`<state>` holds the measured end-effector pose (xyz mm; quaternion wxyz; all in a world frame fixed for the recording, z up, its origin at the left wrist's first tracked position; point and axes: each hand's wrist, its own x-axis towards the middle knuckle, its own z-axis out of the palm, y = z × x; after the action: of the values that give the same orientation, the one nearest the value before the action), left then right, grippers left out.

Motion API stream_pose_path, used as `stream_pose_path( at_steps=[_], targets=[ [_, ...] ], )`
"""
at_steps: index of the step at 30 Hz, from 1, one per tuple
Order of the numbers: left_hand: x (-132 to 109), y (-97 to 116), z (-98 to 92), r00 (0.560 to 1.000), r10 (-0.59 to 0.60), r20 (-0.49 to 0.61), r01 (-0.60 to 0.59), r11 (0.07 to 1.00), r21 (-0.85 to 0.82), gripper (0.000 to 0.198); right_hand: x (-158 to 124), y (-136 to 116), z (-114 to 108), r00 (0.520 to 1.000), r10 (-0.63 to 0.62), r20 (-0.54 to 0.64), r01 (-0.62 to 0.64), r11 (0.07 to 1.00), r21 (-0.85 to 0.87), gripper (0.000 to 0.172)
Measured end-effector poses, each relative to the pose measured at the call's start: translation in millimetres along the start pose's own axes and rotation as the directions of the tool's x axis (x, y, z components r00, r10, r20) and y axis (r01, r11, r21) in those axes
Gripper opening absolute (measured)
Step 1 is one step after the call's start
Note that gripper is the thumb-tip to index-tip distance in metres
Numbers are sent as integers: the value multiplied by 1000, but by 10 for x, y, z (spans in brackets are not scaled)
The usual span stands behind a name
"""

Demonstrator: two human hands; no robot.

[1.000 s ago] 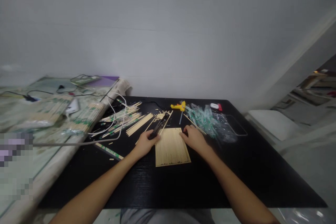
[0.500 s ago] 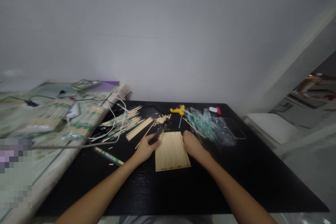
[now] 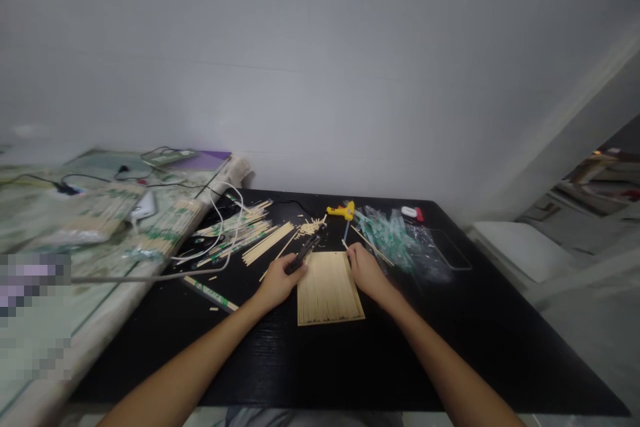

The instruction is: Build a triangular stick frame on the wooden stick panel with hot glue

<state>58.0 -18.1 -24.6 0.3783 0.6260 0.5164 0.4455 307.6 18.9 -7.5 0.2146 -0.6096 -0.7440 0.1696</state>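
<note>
A flat panel of pale wooden sticks [image 3: 327, 287] lies on the black table [image 3: 480, 340] in front of me. My left hand [image 3: 278, 280] is closed round the handles of a black cutter [image 3: 303, 253] at the panel's upper left corner, jaws pointing away from me. My right hand [image 3: 366, 269] rests at the panel's upper right corner, fingers curled, pinching what looks like a thin stick that pokes out toward the far side.
Loose sticks and chopsticks [image 3: 250, 233] lie left of the panel, with white cables [image 3: 220, 240] over them. A yellow glue gun [image 3: 341, 211] and a heap of clear wrappers [image 3: 400, 233] sit behind. Packs of chopsticks [image 3: 100, 217] cover the cloth surface at left.
My right hand has slid slightly up along the panel's right edge to its top corner. The left hand and cutter stay in place. The view shifted a little.
</note>
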Motion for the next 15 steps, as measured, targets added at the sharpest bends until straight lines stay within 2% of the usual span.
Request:
stream_pose_path(
  at_steps=[2,4,6,9,15],
  targets=[
    [2,-5,-3,1000,3,-3,-3,1000,-8,32,30,-62,-3,998,-35,-61,51,959,279,26],
    [-3,8,-5,1000,13,4,-13,1000,-18,32,75,-158,-2,993,-54,-105,109,766,634,25],
    [-16,41,-12,1000,25,18,-24,999,-28,32,134,-283,-3,994,-89,-60,100,558,824,30],
    [-32,110,-47,999,44,18,-42,997,-68,32,232,-506,-9,992,-124,22,31,414,910,37],
    [31,180,-216,1000,-14,28,19,981,-193,38,380,-887,65,978,-209,23,39,289,957,36]
  ],
)
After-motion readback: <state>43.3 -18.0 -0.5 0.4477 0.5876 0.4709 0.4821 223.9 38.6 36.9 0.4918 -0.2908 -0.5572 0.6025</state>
